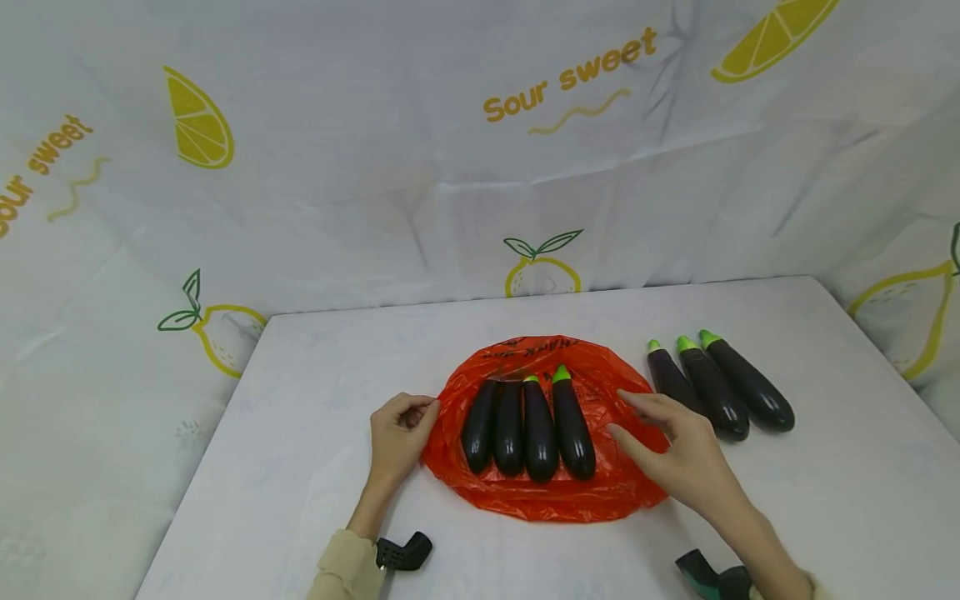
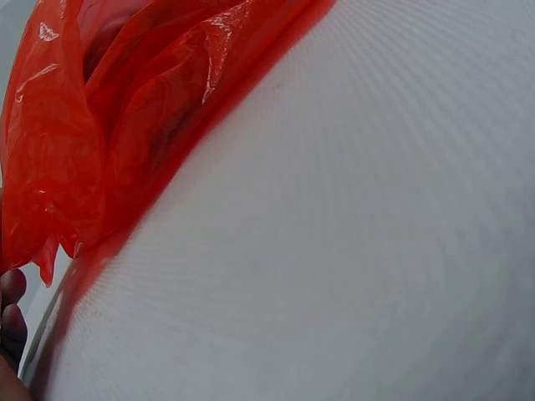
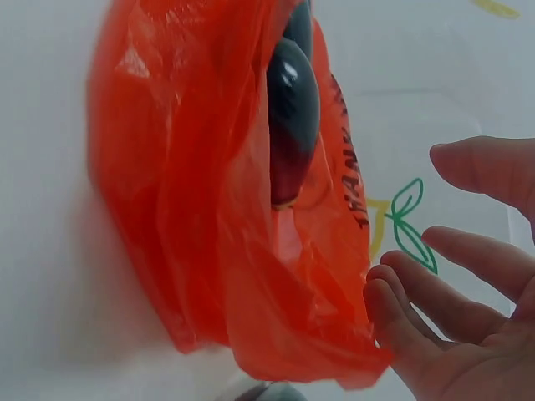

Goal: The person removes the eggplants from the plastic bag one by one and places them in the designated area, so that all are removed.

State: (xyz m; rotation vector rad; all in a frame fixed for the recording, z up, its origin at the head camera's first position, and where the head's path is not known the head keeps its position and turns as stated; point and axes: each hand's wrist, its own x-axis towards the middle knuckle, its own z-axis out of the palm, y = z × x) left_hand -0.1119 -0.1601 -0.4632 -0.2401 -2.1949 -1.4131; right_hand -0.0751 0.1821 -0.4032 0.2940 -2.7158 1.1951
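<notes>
A red plastic bag [image 1: 525,504] lies spread on the table, with several dark eggplants [image 1: 573,433] side by side on it in the head view. At the bag's left edge, my left hand [image 1: 400,437] pinches the plastic between thumb and fingers. My right hand [image 1: 682,454] is over the bag's right side, thumb and fingers spread apart and holding nothing. In the right wrist view the little-finger side of that hand [image 3: 468,309] is close to the bag's raised rim [image 3: 334,355]; whether they touch, I cannot tell.
Three more eggplants [image 1: 750,387] with green stem ends lie at the right, beyond my right hand. The white table [image 1: 315,367] meets a lemon-printed cloth backdrop [image 1: 360,208] at its back edge. Black wrist devices [image 1: 405,552] sit at both cuffs.
</notes>
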